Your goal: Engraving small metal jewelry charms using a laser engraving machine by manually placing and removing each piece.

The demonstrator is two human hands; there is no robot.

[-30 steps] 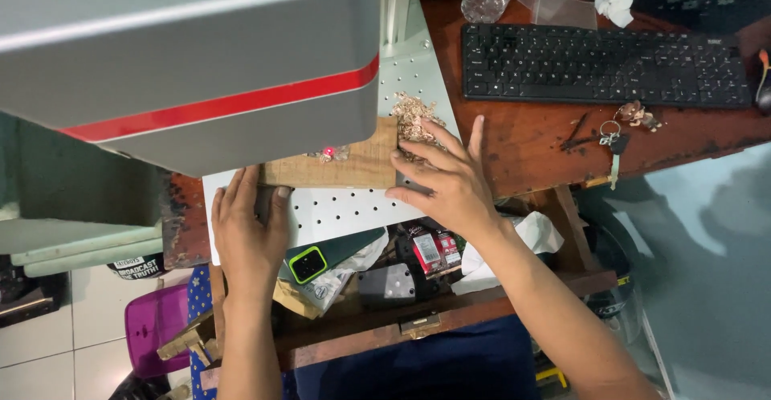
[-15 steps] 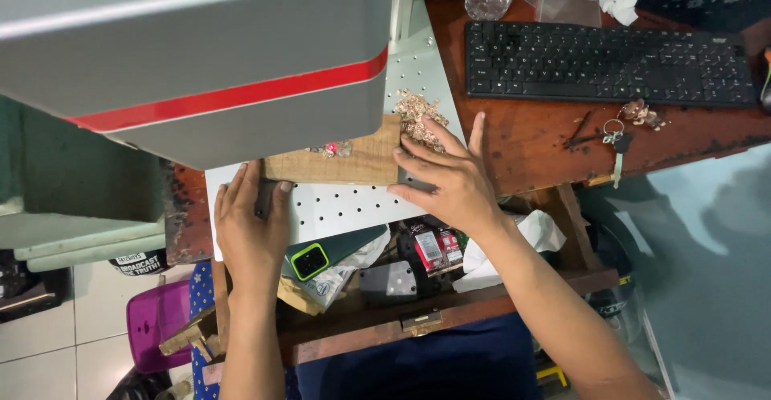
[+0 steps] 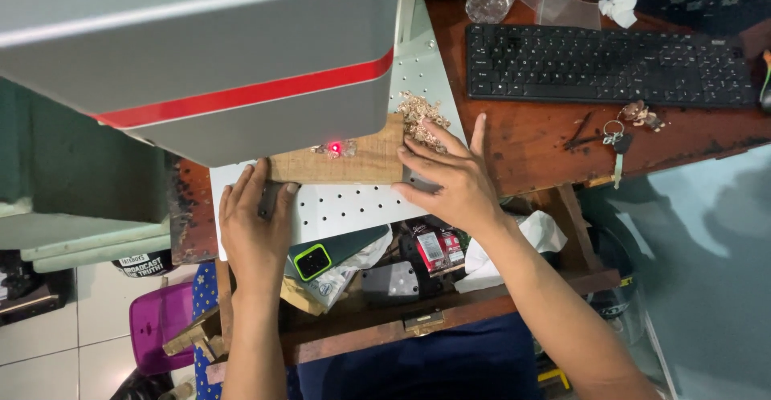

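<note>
Wood board point(image 3: 353, 163) lies flat on the perforated plate point(image 3: 353, 207) under the grey machine head point(image 3: 201, 55); red dot point(image 3: 335, 148) on it; left hand point(image 3: 255, 231) and right hand point(image 3: 450, 179) press its ends, fingers spread, gripping nothing; board judged stiff, light, prone to sliding; hold by end edges.

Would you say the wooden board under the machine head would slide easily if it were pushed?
The wooden board looks flat, thin and stiff, so it would probably slide on the smooth perforated white plate. The left hand and right hand press at its ends, likely steadying it.
</note>
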